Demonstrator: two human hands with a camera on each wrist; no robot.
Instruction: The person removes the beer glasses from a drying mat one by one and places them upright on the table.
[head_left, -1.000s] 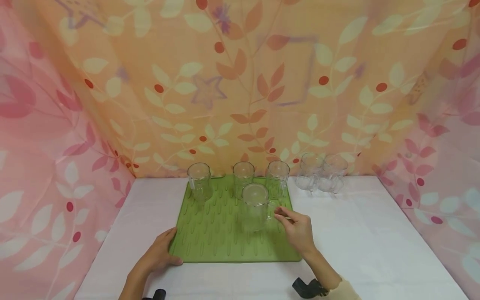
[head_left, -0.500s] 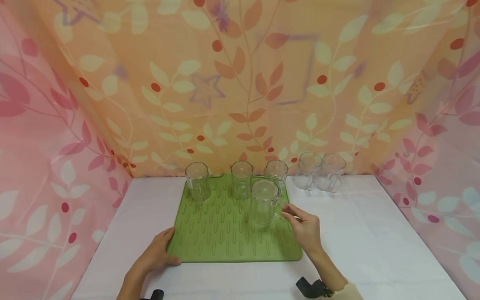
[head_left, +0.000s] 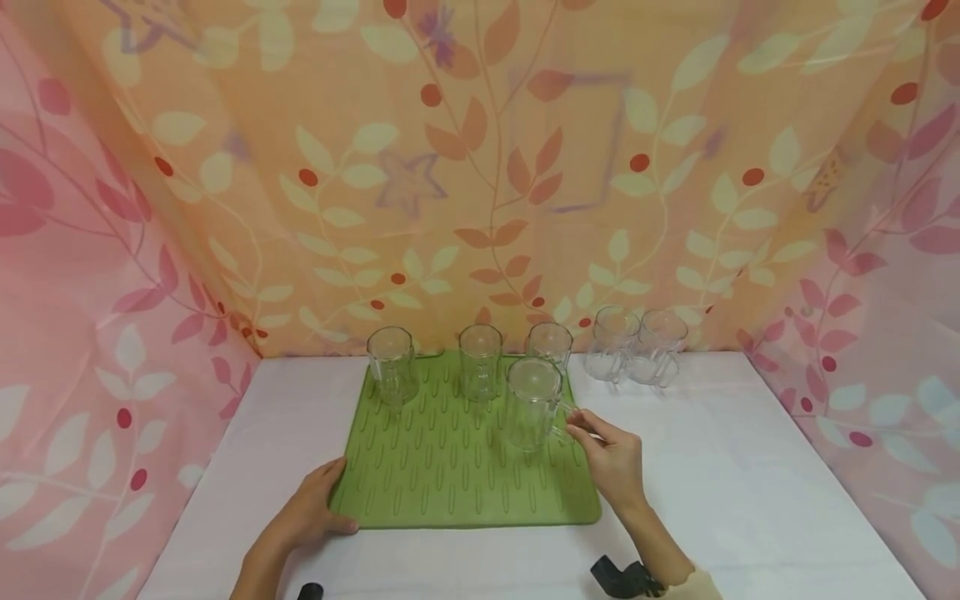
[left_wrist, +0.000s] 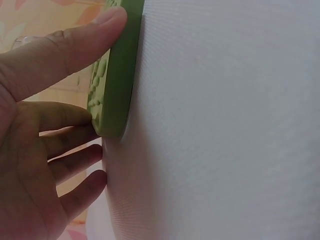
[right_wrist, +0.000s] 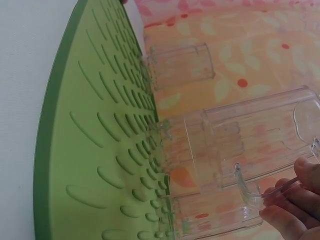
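My right hand (head_left: 618, 462) pinches the handle of a clear glass mug (head_left: 531, 412) between thumb and fingers. In the right wrist view that mug (right_wrist: 265, 125) overlaps other glasses behind it, close over the ribbed green mat (right_wrist: 95, 150). Along the back of the mat stand a left mug (head_left: 392, 371), a middle mug (head_left: 480, 367) and a right mug (head_left: 551, 337), the last partly behind the held one. My left hand (head_left: 307, 504) rests at the mat's front left corner. Its thumb (left_wrist: 75, 52) lies on the front edge and its fairly straight fingers touch the side.
Two more glass mugs, one (head_left: 615, 342) left of the other (head_left: 660, 346), stand on the white tabletop (head_left: 750, 467) right of the mat. A patterned orange cloth (head_left: 480, 167) hangs close behind, and pink cloths (head_left: 67, 375) close off both sides.
The right hand has moved the gripped mug right and slightly back over the mat, so it now overlaps the right mug behind. The left hand has kept its place at the corner.
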